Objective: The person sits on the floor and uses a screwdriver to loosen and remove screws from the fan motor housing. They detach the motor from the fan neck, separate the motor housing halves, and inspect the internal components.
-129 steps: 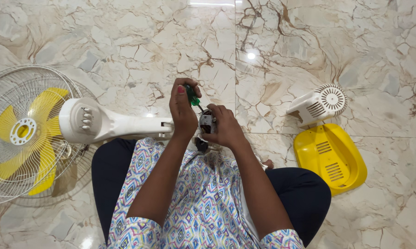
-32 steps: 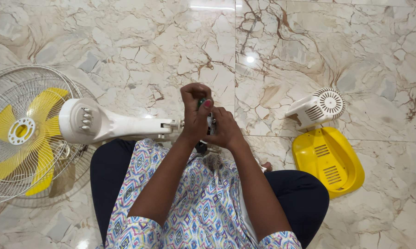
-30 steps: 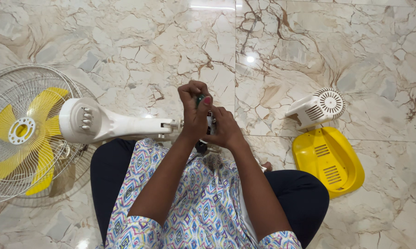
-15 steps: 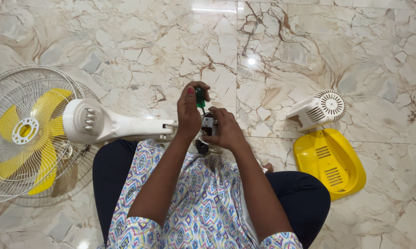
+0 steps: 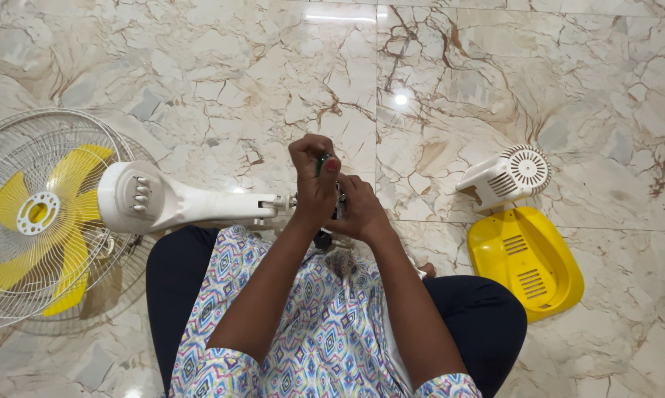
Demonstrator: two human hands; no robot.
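My left hand is closed around the green handle of a screwdriver, held upright over a small dark part. That part sits at the end of a white fan body lying across my lap. My right hand grips the small dark part from the right and steadies it. The screwdriver's tip is hidden behind my fingers. The fan's wire cage with yellow blades lies flat on the floor to the left.
A white vented motor cover and a yellow plastic housing lie on the marble floor to the right. My legs in dark trousers are crossed under a patterned top.
My left hand has shifted around the screwdriver handle several times, turning it, while my right hand has stayed on the dark part. The fan has not moved.
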